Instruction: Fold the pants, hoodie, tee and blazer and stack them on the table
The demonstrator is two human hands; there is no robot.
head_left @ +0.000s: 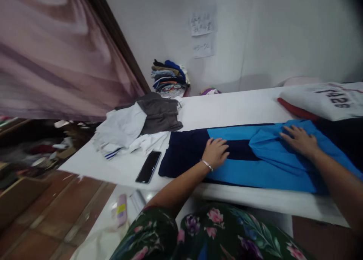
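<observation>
A navy and bright blue garment (244, 173) lies stretched along the front of the white table (221, 110). My left hand (216, 152) rests on its middle-left part, fingers spread over the navy and blue panels; a bracelet circles the wrist. Further right, my right hand (300, 141) lies with fingers apart on a bunched, wrinkled blue section. Neither hand grips the cloth. Just left of the navy end is a black phone (149, 167), lying flat.
Grey and white clothes (124, 124) lie loosely at the left. Folded clothes (169, 78) stand stacked by the wall. A printed white garment (326, 99) sits at the back right. A pink bottle (121, 210) is below the table's front edge. A curtain (56, 56) hangs at the left.
</observation>
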